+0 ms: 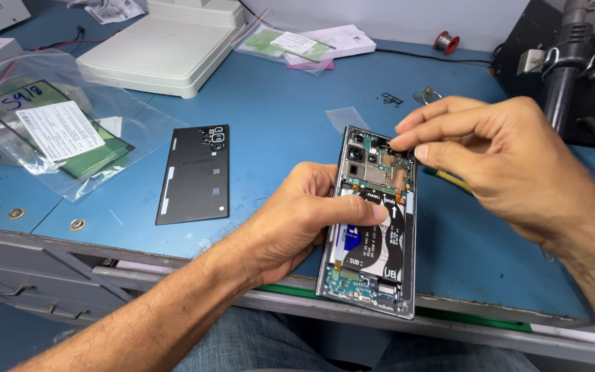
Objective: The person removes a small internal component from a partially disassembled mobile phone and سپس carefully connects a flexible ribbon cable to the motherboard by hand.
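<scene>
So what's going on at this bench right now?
A person has an opened smartphone on a blue workbench. The left hand grips the phone around its middle, thumb across the exposed insides. The right hand pinches with its fingertips at the circuit board near the phone's top corner. The black back cover lies apart on the bench, to the left.

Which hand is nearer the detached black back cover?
Left. The left hand grips the opened phone just right of the back cover; the right hand pinches at the phone's top, farther right.
</scene>
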